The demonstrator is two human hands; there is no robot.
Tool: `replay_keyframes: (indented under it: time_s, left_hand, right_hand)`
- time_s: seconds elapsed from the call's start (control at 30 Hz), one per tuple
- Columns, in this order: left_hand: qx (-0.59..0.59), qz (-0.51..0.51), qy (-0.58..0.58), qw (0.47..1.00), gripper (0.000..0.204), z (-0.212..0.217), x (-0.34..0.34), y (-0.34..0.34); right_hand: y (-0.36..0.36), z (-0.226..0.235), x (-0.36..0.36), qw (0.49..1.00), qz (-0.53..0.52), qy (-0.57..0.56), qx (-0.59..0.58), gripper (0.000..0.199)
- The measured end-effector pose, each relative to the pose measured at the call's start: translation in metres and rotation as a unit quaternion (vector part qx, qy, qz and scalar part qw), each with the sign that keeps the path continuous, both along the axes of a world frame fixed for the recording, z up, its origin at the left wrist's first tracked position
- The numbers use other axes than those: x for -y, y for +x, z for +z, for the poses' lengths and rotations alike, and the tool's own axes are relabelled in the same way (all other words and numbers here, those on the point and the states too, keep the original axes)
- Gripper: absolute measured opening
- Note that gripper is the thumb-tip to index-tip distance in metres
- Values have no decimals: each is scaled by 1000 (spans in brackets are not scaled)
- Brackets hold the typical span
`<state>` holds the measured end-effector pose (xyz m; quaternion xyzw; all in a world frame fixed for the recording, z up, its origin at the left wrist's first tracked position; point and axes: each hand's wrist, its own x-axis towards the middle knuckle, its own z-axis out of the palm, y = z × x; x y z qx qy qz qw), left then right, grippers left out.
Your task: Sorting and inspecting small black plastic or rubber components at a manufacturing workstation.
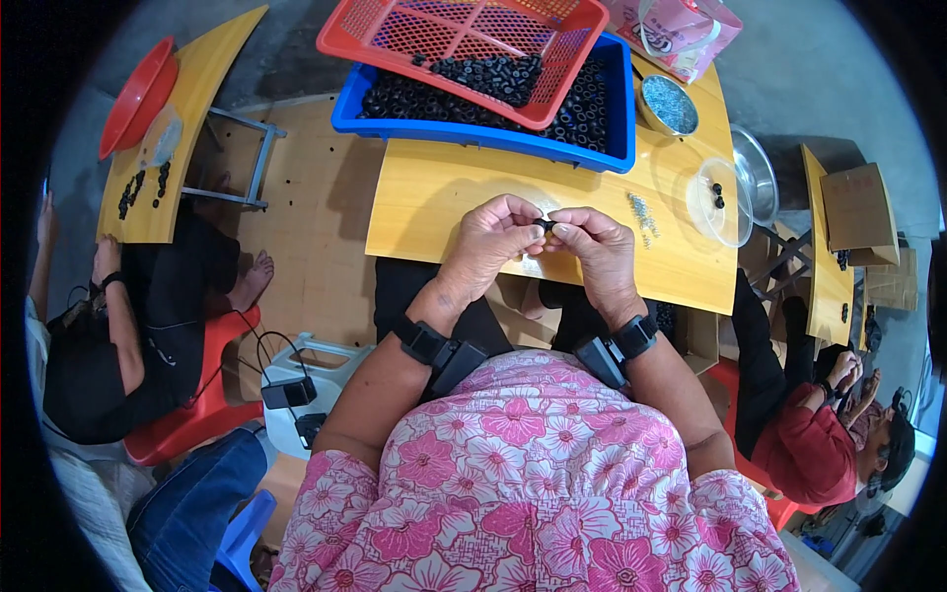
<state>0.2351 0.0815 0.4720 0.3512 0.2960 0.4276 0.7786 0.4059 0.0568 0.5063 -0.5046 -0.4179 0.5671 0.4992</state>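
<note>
While both hands meet over the near edge of the yellow wooden surface [464,197], the left hand [488,245] and the right hand [595,247] pinch a small black ring [546,225] between their fingertips, fingers closed on it from either side just above the board. At the far end of the surface sits a blue tray [619,109] filled with black rings, and a red mesh basket [572,59] rests tilted across it with more rings inside. To the right of the tray stands a round metal tin [669,105] of small grey parts, and nearer the right hand lies a little heap of silver screws [643,212] beside a clear plastic lid [718,202] carrying two dark pieces. A pink plastic bag [681,30] with a white round patch lies at the far right corner. The floor is pale boards giving way to grey concrete. To the left another person [128,345] sits on a red chair at a second yellow surface [197,109] with a red bowl [138,94] and scattered black rings; to the right a person in red [809,434] sits by brown cardboard boxes [858,212].
</note>
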Motion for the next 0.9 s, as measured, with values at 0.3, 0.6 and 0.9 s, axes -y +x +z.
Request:
replay_keyframes:
  time_s: [0.3,0.6,0.9]
  left_hand:
    - [7,4,-1,1000,17,0,0,0]
    - [22,45,31,998,16,-2,2,7]
    - [-32,55,86,994,17,6,6,8]
  right_hand:
    - [7,1,-6,997,51,-41,-30,12]
    - [9,-9,-6,954,81,-147,-250,22]
    - [10,-2,-5,938,104,-175,-281,37]
